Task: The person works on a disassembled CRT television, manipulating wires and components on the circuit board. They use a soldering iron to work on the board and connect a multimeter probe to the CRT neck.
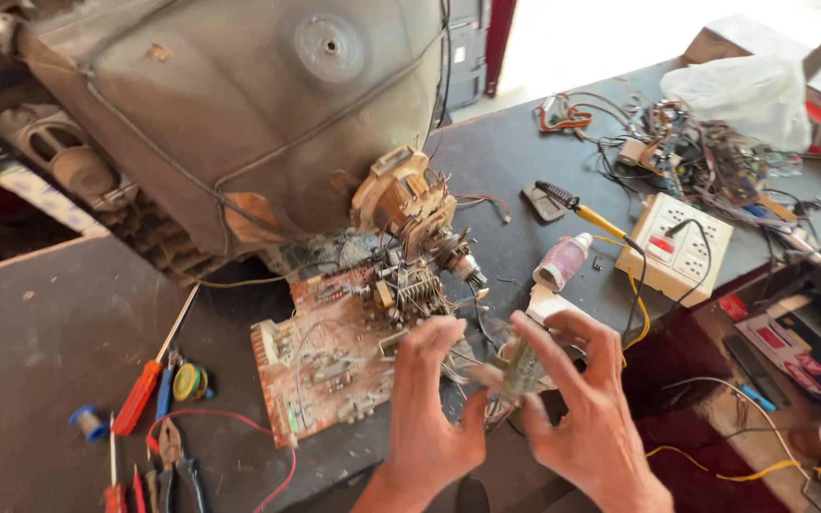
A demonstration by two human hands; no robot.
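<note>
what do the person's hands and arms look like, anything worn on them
Both the left hand and the right hand are bare: no gloves, rings, watch or bands visible. The wrists at the frame's bottom edge show no sleeves. Fingers are slim, nails short.

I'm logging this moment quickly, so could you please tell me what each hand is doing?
Left hand: fingers pinched on the small circuit board.
Right hand: fingers closed on the same small circuit board.
</note>
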